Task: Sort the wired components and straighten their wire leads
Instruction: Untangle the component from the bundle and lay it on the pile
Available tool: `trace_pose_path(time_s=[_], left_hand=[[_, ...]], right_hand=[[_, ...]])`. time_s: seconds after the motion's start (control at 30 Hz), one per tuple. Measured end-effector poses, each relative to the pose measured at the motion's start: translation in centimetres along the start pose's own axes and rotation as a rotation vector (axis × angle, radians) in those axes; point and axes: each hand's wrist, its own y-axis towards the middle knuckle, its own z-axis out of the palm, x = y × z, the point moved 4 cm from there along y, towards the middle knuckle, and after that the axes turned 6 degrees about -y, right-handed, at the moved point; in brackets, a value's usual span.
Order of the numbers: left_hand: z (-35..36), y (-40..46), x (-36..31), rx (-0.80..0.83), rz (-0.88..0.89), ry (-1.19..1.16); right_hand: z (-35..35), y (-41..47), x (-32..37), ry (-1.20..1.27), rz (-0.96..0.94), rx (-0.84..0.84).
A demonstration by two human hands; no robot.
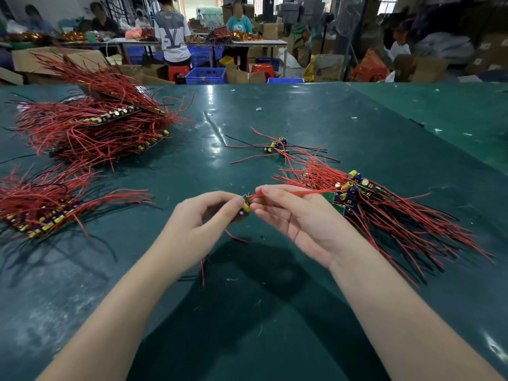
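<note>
Head view shows us above the green table: our left hand pinches a small wired component by its board, while our right hand grips its red lead between thumb and fingers. An unsorted pile lies just right; stacked bundles sit far left.

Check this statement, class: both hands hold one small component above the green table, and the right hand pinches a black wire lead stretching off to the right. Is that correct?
Not quite. The lead pinched by the right hand is red, not black, as the head view shows. The rest stands: both hands, the left hand included, hold one small component above the green table, and the lead stretches off to the right.
</note>
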Motion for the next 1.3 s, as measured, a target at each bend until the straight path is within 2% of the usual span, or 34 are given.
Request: trace_pose_path(time_s=[0.13,0.33,0.53,0.93,1.3], left_hand=[[0.3,0.1,-0.1,-0.028,-0.073,-0.225],[0.3,0.0,0.2,-0.051,-0.192,-0.369],[0.7,-0.4,0.0,0.121,-0.231,-0.330],[1.5,-1.4,0.3,0.434,-0.356,-0.226],[0.9,-0.9,0.1,0.307,-0.339,-0.260]], right_hand=[[0.1,0.1,0.0,0.006,0.002,0.015],[-0.2,0.1,0.2,-0.093,-0.083,-0.041],[-0.5,-0.2,0.8,-0.312,-0.149,-0.054],[-0.1,-0.5,0.6,-0.766,-0.067,0.150],[-1.4,-0.5,1.8,-0.682,-0.027,0.107]])
